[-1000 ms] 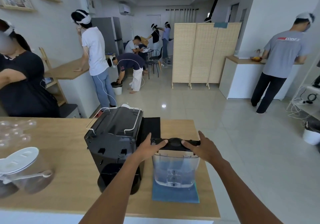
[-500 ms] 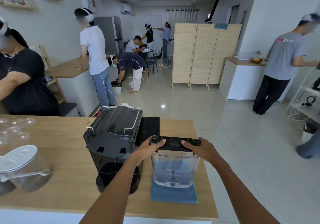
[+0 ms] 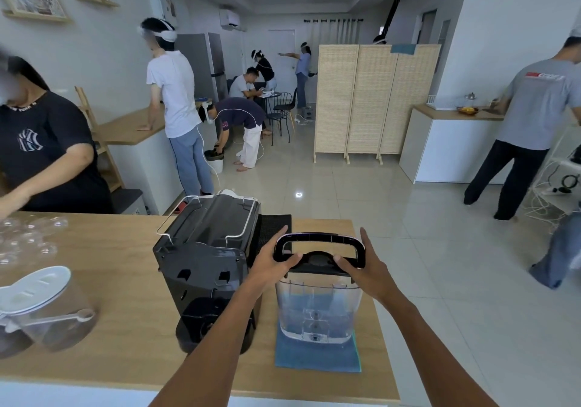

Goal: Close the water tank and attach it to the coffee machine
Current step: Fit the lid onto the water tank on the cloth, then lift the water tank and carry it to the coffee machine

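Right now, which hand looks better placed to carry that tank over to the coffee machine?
Probably the left hand: it's on the clear plastic water tank's black lid, nearest the black coffee machine alongside.

A light wooden countertop [image 3: 103, 280] fills the foreground, with a blue cloth mat [image 3: 317, 358] lying flat near its right edge and a black ribbed mat [image 3: 276, 227] toward the far edge. At the left edge stand clear plastic jars with white lids [image 3: 41, 309], a white scoop resting across one, and a cluster of clear glasses [image 3: 28, 240] behind them. Beyond the counter, a three-panel woven folding screen [image 3: 374, 101] stands on the pale tiled floor [image 3: 345, 192], a grey refrigerator [image 3: 207, 63] stands against the far wall, and a white cabinet with a wooden top [image 3: 446, 145] sits at right. Several people wearing headsets work around the room.
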`<state>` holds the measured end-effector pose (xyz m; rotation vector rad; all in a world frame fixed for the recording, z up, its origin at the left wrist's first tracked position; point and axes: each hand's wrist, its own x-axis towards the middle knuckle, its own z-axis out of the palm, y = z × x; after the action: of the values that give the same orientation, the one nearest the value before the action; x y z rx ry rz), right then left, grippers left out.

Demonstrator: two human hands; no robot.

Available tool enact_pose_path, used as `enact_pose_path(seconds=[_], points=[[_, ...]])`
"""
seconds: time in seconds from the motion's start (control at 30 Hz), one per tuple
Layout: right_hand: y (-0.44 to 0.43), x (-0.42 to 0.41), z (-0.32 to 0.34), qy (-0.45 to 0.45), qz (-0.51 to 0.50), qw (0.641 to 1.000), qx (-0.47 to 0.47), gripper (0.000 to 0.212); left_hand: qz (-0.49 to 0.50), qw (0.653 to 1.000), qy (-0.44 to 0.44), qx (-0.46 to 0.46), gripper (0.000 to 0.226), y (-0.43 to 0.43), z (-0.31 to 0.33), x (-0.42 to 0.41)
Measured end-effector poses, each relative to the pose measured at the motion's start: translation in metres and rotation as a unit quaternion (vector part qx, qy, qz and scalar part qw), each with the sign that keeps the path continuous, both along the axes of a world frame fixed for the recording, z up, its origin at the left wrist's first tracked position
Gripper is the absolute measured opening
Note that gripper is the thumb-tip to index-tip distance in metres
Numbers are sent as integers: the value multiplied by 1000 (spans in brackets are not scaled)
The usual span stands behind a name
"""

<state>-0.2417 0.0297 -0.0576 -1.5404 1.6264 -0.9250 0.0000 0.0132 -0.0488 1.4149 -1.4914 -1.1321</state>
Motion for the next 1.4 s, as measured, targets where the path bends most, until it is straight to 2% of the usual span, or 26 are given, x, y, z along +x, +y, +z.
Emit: enact_pose_path(seconds=[0.2,0.4,0.63,0.87,1.17,1.27,1.4], points=[[5,6,-2,0,-10,1000,-29,106,52,998,17,-32,95,6,4,-15],[8,12,-2,-46,-47,997,-37,92,119,989,73,-51,57,7,2,-29],[15,24,0,-125,-108,984,-63,80,156,979,116,-55,48,9,5,-36],[18,29,2,-152,-129,977,-80,81,122,985,114,-48,58,10,2,-33],[21,19,-2,-152,-64,985,-57,82,84,991,91,-52,55,15,-10,-20],[24,13,-10,-150,-44,987,-41,88,56,993,85,-52,57,19,-16,-14],[32,9,-24,-111,-18,993,-42,87,23,997,51,-54,63,27,-26,-7]])
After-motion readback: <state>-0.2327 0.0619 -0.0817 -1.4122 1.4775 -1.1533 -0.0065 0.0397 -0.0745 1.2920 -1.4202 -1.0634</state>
